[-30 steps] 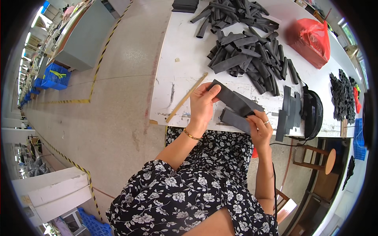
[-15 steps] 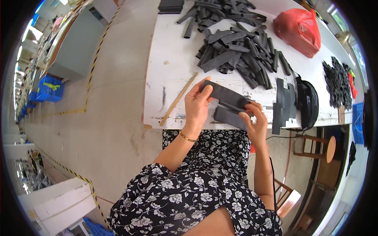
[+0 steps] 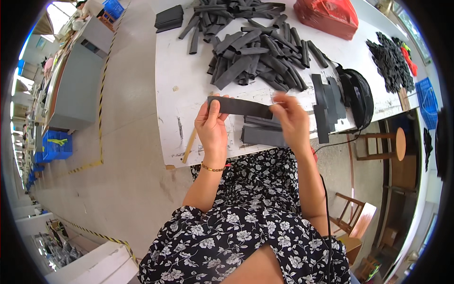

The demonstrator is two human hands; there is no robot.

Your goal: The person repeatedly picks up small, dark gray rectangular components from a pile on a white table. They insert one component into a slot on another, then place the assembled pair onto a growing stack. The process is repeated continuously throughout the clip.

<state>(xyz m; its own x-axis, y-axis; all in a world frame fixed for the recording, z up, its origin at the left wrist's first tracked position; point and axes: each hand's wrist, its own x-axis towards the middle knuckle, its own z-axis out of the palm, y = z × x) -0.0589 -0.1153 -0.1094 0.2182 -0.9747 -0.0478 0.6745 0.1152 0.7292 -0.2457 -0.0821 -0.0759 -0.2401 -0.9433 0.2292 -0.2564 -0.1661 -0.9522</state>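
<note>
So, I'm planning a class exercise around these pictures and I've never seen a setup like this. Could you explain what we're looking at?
There is no machine here, just a bare left hand and right hand. The view comes from a wide fisheye camera worn on the head, looking down, so straight edges bend near the rim. The left hand holds one end of a dark strip; the right is at the other end, too blurred to tell whether it grips. On the white table lie more flat strips, a heap of dark tube-like pieces, a neat dark stack and a red plastic bag.
</note>
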